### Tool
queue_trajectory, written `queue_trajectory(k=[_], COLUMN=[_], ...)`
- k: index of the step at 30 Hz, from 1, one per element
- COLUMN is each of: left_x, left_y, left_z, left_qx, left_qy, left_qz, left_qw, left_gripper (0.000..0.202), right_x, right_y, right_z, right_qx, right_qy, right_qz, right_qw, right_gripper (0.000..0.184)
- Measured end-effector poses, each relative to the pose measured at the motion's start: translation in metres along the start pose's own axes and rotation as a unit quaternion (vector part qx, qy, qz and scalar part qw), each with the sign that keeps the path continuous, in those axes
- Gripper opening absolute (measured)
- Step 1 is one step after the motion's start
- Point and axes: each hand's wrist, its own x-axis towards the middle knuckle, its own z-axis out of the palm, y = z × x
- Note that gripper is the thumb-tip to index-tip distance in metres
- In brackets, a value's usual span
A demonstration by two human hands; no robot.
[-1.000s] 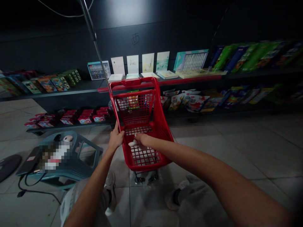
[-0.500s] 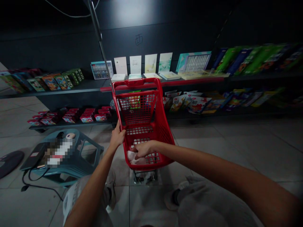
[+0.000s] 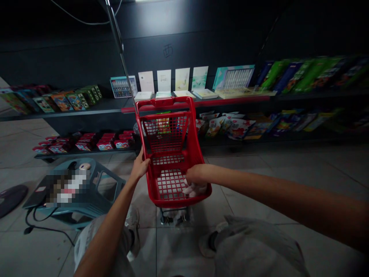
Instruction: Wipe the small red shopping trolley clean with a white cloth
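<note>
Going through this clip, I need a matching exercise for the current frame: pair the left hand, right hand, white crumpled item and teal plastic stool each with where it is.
Things:
1. Left hand
2. Right hand
3. White crumpled item
4. Teal plastic stool

Places:
A. Standing on the floor, left of the cart
B. Gripping the side rim of the red cart
C. Lying on the cart's mesh bottom
D. Inside the cart, at the white item

Pairs: 1-B, 2-D, 3-C, 4-A

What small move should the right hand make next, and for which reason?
Probably the right hand should grasp the crumpled white item on the basket floor, because it already seems to touch that item, while the left hand holds the side of the red shopping cart steady.
</note>
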Motion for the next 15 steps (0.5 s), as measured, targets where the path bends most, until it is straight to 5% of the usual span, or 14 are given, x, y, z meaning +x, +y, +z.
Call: queue_trajectory(k=[8, 11, 15], left_x=[0.002, 0.006, 0.015], left_y=[-0.005, -0.002, 0.004], left_z=[-0.008, -0.011, -0.02], left_qx=[-0.009, 0.01, 0.074], left_qy=[-0.039, -0.056, -0.061], left_qz=[0.026, 0.039, 0.037], left_qw=[0.999, 0.998, 0.995], left_gripper=[0.093, 0.088, 0.074], right_x=[-0.016, -0.022, -0.022], right_y=[0.064, 0.087, 0.085], right_z=[-0.055, -0.069, -0.054], right_qx=[-0.211, -0.165, -0.079], right_qy=[0.205, 0.213, 0.181], right_qz=[0.095, 0.13, 0.112], right_qw=[0.951, 0.954, 0.974], right_gripper=[0.02, 0.026, 0.027])
